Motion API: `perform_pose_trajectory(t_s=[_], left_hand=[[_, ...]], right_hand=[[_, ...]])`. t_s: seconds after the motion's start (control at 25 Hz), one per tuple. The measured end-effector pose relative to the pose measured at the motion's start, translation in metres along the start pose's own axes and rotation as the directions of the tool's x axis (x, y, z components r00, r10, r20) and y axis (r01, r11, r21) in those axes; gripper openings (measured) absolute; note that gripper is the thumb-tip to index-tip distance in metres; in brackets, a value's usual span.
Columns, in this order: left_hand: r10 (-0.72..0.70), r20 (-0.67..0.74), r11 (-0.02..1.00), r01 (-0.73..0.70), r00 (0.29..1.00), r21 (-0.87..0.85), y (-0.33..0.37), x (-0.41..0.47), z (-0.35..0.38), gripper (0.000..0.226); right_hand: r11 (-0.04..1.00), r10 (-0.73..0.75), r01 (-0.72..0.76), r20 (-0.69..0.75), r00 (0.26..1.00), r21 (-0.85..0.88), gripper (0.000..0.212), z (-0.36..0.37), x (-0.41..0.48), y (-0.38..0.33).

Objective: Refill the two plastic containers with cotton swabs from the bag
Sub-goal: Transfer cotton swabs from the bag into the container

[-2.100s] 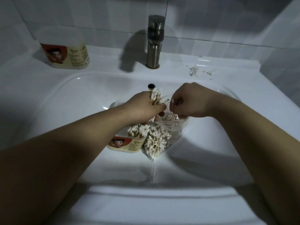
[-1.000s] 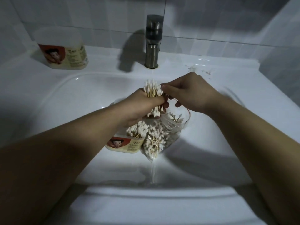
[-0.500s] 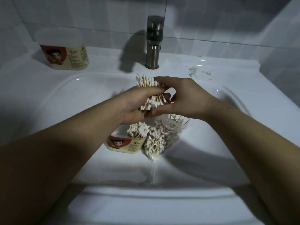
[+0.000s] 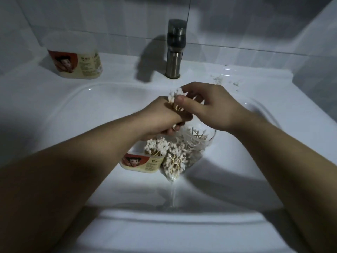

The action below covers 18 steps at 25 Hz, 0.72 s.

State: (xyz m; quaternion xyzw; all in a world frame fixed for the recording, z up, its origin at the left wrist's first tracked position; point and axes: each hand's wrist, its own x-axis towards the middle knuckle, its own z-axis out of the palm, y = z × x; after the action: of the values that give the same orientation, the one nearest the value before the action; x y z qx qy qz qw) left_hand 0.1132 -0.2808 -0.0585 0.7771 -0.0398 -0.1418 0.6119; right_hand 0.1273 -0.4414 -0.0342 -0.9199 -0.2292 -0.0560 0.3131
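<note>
My left hand (image 4: 162, 117) grips a bundle of cotton swabs (image 4: 175, 99) upright over the sink basin. My right hand (image 4: 209, 106) pinches the same bundle near its white tips, thumb in front. Below the hands lies a clear plastic bag (image 4: 184, 154) full of swabs. Beside it on the left, an open labelled container (image 4: 144, 163) holds a clump of swabs standing up. A second labelled container (image 4: 76, 59) stands on the ledge at the back left; its contents are hidden.
The white sink (image 4: 73, 110) holds the bag and the near container. A metal faucet (image 4: 175, 50) rises at the back centre. Some white residue (image 4: 220, 80) marks the ledge to its right. Tiled wall stands behind.
The bundle has been lifted up out of the bag by my left hand. My right hand left the bag's mouth and came up to take the bundle near its tips.
</note>
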Motion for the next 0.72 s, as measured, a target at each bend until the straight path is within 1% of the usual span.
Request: perform_pose_trajectory(t_s=[0.04, 0.08, 0.12, 0.16, 0.2, 0.28, 0.32, 0.36, 0.4, 0.44, 0.52, 0.6, 0.64, 0.68, 0.72], left_hand=[[0.028, 0.001, 0.993, -0.028, 1.000, 0.114, 0.001, -0.001, 0.002, 0.004], [0.040, -0.003, 0.976, -0.039, 0.999, 0.215, 0.002, -0.002, 0.003, 0.005], [0.041, -0.004, 0.958, -0.039, 0.999, 0.285, 0.003, -0.003, 0.004, 0.007], [0.037, 0.006, 0.948, -0.037, 0.999, 0.317, 0.004, -0.005, 0.004, 0.011], [0.038, 0.024, 0.944, -0.044, 0.999, 0.326, 0.005, -0.006, 0.004, 0.015], [0.058, 0.053, 0.939, -0.072, 0.997, 0.335, 0.005, -0.007, 0.003, 0.017], [0.069, 0.055, 0.939, -0.083, 0.996, 0.334, 0.005, -0.007, 0.003, 0.017], [0.077, 0.045, 0.940, -0.088, 0.996, 0.330, 0.004, -0.007, 0.002, 0.022], [0.078, 0.037, 0.939, -0.086, 0.996, 0.332, 0.004, -0.006, 0.001, 0.028], [0.075, 0.032, 0.937, -0.081, 0.997, 0.339, 0.003, -0.005, 0.001, 0.028], [0.061, 0.050, 0.930, -0.075, 0.997, 0.360, 0.002, -0.004, 0.001, 0.017], [0.047, 0.060, 0.930, -0.065, 0.997, 0.362, 0.004, -0.006, 0.000, 0.019], [0.052, 0.057, 0.935, -0.068, 0.997, 0.348, 0.005, -0.007, 0.000, 0.021], [0.058, 0.045, 0.943, -0.069, 0.997, 0.326, 0.005, -0.007, -0.002, 0.028], [0.056, 0.031, 0.952, -0.062, 0.998, 0.298, 0.005, -0.006, -0.003, 0.042]], right_hand=[[0.999, 0.005, -0.005, -0.020, 1.000, -0.033, 0.042, 0.002, 0.001, -0.002], [0.999, 0.019, -0.020, -0.024, 1.000, -0.043, 0.049, 0.005, 0.001, -0.004], [0.998, 0.045, -0.046, -0.016, 0.999, -0.039, 0.055, 0.008, 0.002, -0.006], [0.997, 0.068, -0.068, -0.005, 0.998, -0.023, 0.056, 0.010, 0.001, -0.007], [0.996, 0.091, -0.091, 0.017, 0.996, -0.005, 0.053, 0.010, 0.001, -0.008], [0.989, 0.127, -0.129, 0.041, 0.991, 0.065, 0.034, 0.010, 0.000, -0.010], [0.988, 0.128, -0.131, 0.038, 0.991, 0.082, 0.024, 0.010, 0.001, -0.010], [0.990, 0.114, -0.116, 0.033, 0.993, 0.076, 0.020, 0.011, 0.001, -0.010], [0.993, 0.096, -0.098, 0.035, 0.995, 0.066, 0.020, 0.012, 0.001, -0.011], [0.994, 0.081, -0.084, 0.042, 0.996, 0.067, 0.021, 0.013, 0.000, -0.012], [0.993, 0.070, -0.074, 0.046, 0.996, 0.089, 0.031, 0.017, -0.001, -0.014], [0.992, 0.086, -0.088, 0.025, 0.996, 0.094, 0.039, 0.020, 0.000, -0.017], [0.982, 0.112, -0.113, 0.017, 0.994, 0.154, 0.036, 0.021, 0.001, -0.017], [0.954, 0.151, -0.151, 0.021, 0.988, 0.260, 0.032, 0.023, 0.002, -0.016], [0.903, 0.199, -0.198, 0.038, 0.979, 0.381, 0.029, 0.024, 0.003, -0.016]])
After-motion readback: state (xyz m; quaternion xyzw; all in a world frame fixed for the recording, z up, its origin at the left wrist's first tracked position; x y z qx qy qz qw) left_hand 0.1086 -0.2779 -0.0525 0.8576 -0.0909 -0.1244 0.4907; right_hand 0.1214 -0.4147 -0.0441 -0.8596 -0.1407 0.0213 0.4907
